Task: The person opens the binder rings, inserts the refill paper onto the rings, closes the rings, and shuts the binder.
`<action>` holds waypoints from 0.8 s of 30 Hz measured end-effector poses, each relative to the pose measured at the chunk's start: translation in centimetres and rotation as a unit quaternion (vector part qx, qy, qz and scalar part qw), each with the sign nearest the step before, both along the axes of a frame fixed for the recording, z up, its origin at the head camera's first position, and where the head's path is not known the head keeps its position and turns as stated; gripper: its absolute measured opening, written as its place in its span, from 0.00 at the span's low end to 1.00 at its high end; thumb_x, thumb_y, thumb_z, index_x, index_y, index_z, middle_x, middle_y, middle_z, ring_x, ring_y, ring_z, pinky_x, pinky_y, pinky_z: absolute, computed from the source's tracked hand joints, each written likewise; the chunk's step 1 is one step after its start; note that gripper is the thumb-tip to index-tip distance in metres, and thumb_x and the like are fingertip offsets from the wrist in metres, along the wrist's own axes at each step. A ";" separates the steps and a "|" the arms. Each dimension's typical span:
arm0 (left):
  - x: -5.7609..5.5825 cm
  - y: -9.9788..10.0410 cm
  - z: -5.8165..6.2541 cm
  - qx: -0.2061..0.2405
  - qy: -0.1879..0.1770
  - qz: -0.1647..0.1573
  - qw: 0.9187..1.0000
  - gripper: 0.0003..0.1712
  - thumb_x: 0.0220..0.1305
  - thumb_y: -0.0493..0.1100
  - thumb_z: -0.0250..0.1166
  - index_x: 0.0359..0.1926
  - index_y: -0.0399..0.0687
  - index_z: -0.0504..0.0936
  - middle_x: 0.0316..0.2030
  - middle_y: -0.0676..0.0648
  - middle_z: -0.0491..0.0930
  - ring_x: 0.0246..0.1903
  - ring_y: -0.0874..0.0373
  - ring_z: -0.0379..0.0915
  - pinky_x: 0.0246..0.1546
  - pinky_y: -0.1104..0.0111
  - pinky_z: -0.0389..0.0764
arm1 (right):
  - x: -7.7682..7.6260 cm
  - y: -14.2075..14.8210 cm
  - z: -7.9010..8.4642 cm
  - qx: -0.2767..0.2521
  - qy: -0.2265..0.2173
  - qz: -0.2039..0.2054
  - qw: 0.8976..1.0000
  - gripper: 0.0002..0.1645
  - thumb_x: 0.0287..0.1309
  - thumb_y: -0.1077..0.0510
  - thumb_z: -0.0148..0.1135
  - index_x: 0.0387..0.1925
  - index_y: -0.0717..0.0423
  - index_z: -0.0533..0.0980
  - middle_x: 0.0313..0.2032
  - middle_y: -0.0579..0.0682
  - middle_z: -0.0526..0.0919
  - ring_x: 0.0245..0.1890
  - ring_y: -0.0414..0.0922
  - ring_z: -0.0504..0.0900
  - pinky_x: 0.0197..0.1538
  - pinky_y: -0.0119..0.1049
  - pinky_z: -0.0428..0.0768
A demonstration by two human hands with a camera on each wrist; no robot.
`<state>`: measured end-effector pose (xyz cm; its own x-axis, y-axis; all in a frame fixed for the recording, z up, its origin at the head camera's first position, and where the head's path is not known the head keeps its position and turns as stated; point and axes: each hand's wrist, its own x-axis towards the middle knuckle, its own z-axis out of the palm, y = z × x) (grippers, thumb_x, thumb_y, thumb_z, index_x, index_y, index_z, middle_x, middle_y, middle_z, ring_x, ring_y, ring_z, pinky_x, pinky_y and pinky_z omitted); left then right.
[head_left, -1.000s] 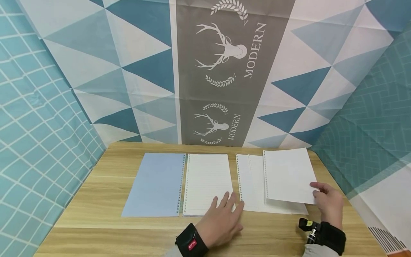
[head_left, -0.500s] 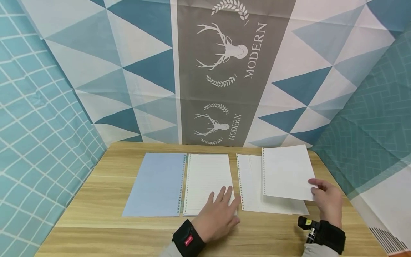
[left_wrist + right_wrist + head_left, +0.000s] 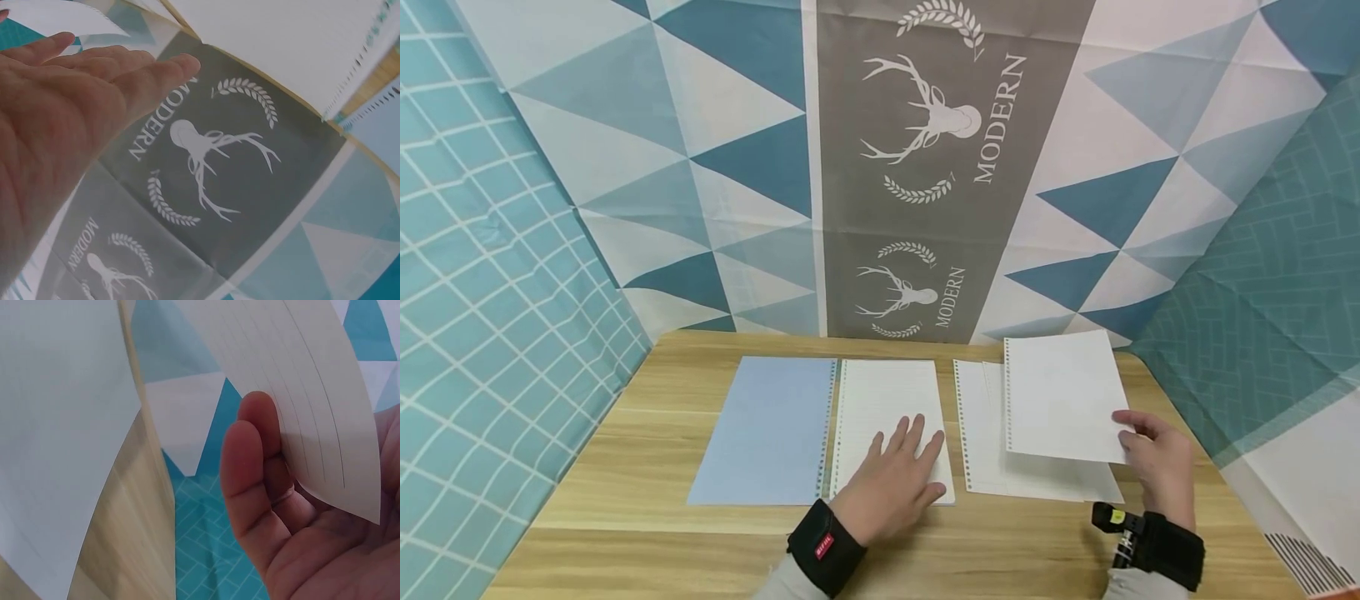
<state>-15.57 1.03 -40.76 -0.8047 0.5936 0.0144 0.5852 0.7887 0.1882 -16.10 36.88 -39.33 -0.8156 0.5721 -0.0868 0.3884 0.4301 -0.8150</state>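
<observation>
My right hand [image 3: 1159,462] pinches the lower right edge of a white loose-leaf sheet [image 3: 1063,396], raised above other sheets. In the right wrist view, ruled lines show on the near face of the held sheet [image 3: 312,412]. Beneath it lie several white loose-leaf sheets [image 3: 976,425], punched with holes along their left edge. My left hand [image 3: 891,483], fingers straight and spread, is over a stack of lined paper [image 3: 887,396]; whether it touches the paper I cannot tell. To the left of that stack lies a blue notebook cover [image 3: 763,429] with holes along its right edge.
Everything lies on a wooden table [image 3: 647,458]. A patterned cloth [image 3: 917,167] with deer heads and triangles hangs behind it. Blue-tiled cloth [image 3: 490,275] stands at the left, and a teal cloth [image 3: 1270,292] at the right. Both wrists wear black straps.
The right hand has raised its sheet and moved it a little to the left. The left hand has shifted left and farther up over the lined stack.
</observation>
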 end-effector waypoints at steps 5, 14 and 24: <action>-0.5 -0.8 0.3 0.008 -0.001 0.015 1.000 0.36 0.77 0.61 0.50 0.79 0.52 0.59 0.79 0.37 0.55 0.79 0.41 0.52 0.71 0.41 0.65 | -0.1 -0.2 0.3 -0.016 0.002 0.009 1.000 0.23 0.67 0.65 0.50 0.62 0.63 0.76 0.63 0.59 0.71 0.49 0.52 0.71 0.32 0.26 0.75; -1.1 -2.3 1.1 0.042 -0.006 0.038 0.998 0.37 0.78 0.61 0.49 0.79 0.51 0.59 0.79 0.35 0.54 0.79 0.40 0.51 0.72 0.40 0.63 | -0.3 -0.9 0.8 -0.031 -0.003 0.030 0.999 0.23 0.71 0.65 0.50 0.65 0.62 0.74 0.67 0.61 0.68 0.52 0.53 0.72 0.35 0.20 0.75; -2.1 -3.9 1.5 0.080 -0.012 0.053 0.995 0.37 0.77 0.59 0.51 0.79 0.48 0.58 0.78 0.33 0.53 0.79 0.36 0.49 0.70 0.35 0.61 | -0.3 -1.7 1.6 -0.030 -0.011 0.059 0.998 0.22 0.71 0.64 0.53 0.65 0.61 0.74 0.63 0.58 0.72 0.44 0.48 0.74 0.36 0.25 0.78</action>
